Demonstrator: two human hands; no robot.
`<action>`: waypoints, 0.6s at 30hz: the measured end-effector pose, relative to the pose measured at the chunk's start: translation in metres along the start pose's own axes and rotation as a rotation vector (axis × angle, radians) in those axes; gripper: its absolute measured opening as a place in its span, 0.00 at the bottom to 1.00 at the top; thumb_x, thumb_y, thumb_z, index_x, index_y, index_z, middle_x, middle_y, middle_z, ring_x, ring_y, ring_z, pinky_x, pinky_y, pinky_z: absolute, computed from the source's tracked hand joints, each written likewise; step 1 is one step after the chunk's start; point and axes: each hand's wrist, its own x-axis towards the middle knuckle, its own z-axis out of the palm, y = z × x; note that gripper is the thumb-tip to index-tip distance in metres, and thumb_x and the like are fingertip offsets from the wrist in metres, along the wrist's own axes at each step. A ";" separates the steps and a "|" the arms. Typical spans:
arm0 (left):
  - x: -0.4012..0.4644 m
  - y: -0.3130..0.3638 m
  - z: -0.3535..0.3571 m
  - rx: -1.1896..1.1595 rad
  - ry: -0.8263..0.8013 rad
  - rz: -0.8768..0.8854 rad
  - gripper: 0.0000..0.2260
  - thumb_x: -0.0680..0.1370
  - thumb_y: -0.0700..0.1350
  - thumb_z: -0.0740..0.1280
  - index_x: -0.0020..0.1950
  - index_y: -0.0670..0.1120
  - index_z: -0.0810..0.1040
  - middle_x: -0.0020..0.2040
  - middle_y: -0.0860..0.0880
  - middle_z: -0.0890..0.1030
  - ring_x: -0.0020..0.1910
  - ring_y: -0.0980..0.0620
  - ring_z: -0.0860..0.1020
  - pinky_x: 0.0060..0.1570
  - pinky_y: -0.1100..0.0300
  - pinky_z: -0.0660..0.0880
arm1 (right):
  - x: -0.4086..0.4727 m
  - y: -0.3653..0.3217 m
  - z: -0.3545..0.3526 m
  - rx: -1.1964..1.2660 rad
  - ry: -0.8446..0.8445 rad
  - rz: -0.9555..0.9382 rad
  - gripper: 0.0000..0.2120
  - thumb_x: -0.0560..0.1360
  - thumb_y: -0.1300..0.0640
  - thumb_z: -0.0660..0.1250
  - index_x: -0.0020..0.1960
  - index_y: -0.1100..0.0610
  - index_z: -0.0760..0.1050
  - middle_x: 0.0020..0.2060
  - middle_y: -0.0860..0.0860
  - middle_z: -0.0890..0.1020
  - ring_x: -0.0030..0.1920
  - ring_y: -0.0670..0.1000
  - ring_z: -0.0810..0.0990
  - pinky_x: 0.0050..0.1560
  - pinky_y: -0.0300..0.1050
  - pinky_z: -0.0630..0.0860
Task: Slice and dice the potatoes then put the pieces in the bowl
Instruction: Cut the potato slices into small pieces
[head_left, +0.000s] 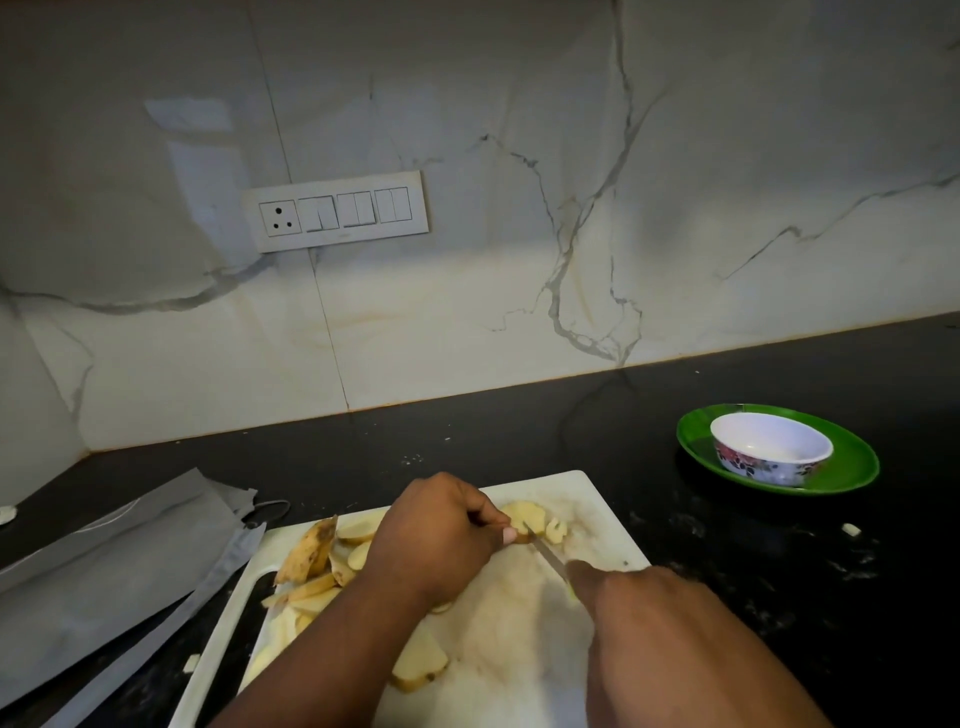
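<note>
On the white cutting board (597, 525) my left hand (436, 530) curls its fingers over a potato piece (522, 514) and holds it down. My right hand (628, 592) grips a knife (545, 553), whose blade cuts into that piece. A few small diced bits (556, 529) lie just right of the blade. Potato wedges and slices (317, 566) are heaped at the board's left, and one more slice (418, 662) lies near my left forearm. The white floral bowl (771, 449) stands on a green plate (852, 467) at the right, with nothing visible inside it.
The black countertop (779, 571) carries a grey bag or cloth (114, 561) at the left, touching the board's corner. One stray potato bit (851, 529) lies on the counter at the right. A marble wall with a switch panel (335, 210) rises behind.
</note>
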 end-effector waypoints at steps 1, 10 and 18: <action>0.000 0.000 0.000 0.002 0.001 0.000 0.02 0.75 0.54 0.78 0.43 0.59 0.89 0.41 0.68 0.85 0.43 0.68 0.82 0.52 0.61 0.82 | -0.006 0.001 -0.002 -0.012 -0.030 0.008 0.29 0.77 0.54 0.64 0.75 0.46 0.60 0.62 0.52 0.76 0.63 0.54 0.77 0.59 0.43 0.72; -0.004 0.001 -0.002 -0.029 0.029 -0.012 0.03 0.73 0.55 0.80 0.41 0.60 0.88 0.39 0.68 0.84 0.42 0.67 0.82 0.49 0.61 0.82 | -0.008 -0.005 -0.014 -0.011 0.081 -0.006 0.29 0.76 0.56 0.62 0.75 0.46 0.59 0.59 0.50 0.77 0.62 0.53 0.77 0.55 0.43 0.73; -0.004 0.000 -0.003 0.013 0.014 0.009 0.01 0.76 0.53 0.77 0.44 0.60 0.89 0.40 0.66 0.85 0.42 0.66 0.82 0.50 0.60 0.82 | 0.032 -0.017 0.010 0.068 0.149 -0.015 0.20 0.78 0.56 0.60 0.69 0.47 0.69 0.58 0.48 0.78 0.58 0.50 0.78 0.52 0.41 0.75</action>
